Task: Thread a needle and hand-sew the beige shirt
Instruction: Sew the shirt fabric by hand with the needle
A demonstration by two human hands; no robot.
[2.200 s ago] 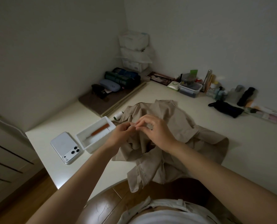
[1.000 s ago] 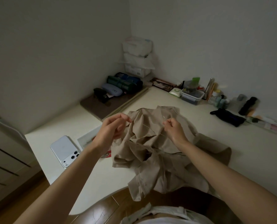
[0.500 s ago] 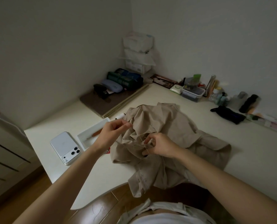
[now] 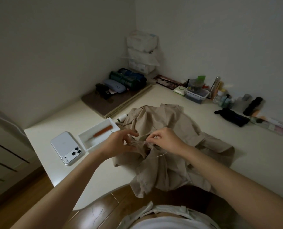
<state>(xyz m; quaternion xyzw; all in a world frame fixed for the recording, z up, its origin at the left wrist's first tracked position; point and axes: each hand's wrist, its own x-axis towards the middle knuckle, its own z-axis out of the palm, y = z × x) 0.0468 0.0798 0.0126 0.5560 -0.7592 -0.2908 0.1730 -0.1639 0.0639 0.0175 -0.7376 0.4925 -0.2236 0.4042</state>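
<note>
The beige shirt (image 4: 168,129) lies crumpled on the white table (image 4: 261,156), with part of it hanging over the near edge. Both hands hover over its near left part. My left hand (image 4: 119,142) pinches pale thread (image 4: 141,142) between thumb and fingers. My right hand (image 4: 163,139) pinches the same thread close beside it, fingers curled. A loose thread end (image 4: 160,155) trails down over the cloth. The needle is too small to make out. A white thread spool (image 4: 123,117) lies just behind the shirt's left edge.
A white tray (image 4: 86,139) holding an orange-handled tool (image 4: 101,132) sits left of the hands. A white phone (image 4: 66,147) lies further left. Bottles, a clear box (image 4: 196,95) and a black pouch (image 4: 231,117) line the far wall. Cases sit on a brown mat (image 4: 107,103).
The hands drew apart with the thread stretched between them, then came back together. My right hand has moved up beside the left one, and several thread strands now lie between them.
</note>
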